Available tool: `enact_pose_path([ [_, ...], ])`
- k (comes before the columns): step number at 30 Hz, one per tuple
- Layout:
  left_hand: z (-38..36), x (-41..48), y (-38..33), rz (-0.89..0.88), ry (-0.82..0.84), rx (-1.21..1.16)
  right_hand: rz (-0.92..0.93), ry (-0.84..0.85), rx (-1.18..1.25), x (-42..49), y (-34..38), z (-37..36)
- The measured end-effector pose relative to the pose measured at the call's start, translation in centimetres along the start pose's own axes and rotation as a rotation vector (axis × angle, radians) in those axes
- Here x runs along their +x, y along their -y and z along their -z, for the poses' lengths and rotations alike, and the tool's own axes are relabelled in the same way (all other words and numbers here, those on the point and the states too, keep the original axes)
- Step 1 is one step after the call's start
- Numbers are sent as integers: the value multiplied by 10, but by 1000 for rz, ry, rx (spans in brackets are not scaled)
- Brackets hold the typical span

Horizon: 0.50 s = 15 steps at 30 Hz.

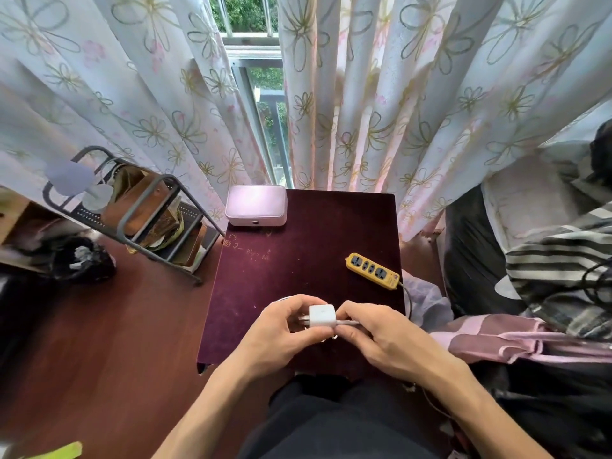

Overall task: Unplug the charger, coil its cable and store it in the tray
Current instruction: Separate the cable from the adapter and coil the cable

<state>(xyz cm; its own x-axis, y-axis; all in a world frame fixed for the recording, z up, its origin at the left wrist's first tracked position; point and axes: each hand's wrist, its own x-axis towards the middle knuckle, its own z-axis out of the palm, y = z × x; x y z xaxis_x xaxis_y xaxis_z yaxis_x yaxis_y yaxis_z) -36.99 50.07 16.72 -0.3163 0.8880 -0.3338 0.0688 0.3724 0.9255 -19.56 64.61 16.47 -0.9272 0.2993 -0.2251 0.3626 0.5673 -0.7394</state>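
Observation:
A white charger block (pixel 322 315) is held above the near edge of the dark maroon table (pixel 298 260), its prongs pointing left. My left hand (pixel 284 329) grips the block from the left and below. My right hand (pixel 374 332) pinches the white cable (pixel 349 323) where it leaves the block's right side. Most of the cable is hidden under my hands. A yellow power strip (pixel 372 271) lies at the table's right edge with nothing plugged into it. A closed pink case (pixel 256 205) sits at the table's far left corner.
Flowered curtains (pixel 381 94) hang behind the table. A grey metal rack (pixel 139 210) with bags stands on the floor to the left. Striped bedding (pixel 546 270) and dark cloth pile up on the right. The power strip's cord (pixel 409 296) drops off the table's right edge.

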Motion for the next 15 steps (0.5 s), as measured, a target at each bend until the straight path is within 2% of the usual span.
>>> enact_pose_path([
  [8,4,-6,7,-6,-11,-10,16,-93,94,-4,3,-10],
  [15,4,-12,21,3,38,-6,-8,-61,206,-7,-4,-23],
])
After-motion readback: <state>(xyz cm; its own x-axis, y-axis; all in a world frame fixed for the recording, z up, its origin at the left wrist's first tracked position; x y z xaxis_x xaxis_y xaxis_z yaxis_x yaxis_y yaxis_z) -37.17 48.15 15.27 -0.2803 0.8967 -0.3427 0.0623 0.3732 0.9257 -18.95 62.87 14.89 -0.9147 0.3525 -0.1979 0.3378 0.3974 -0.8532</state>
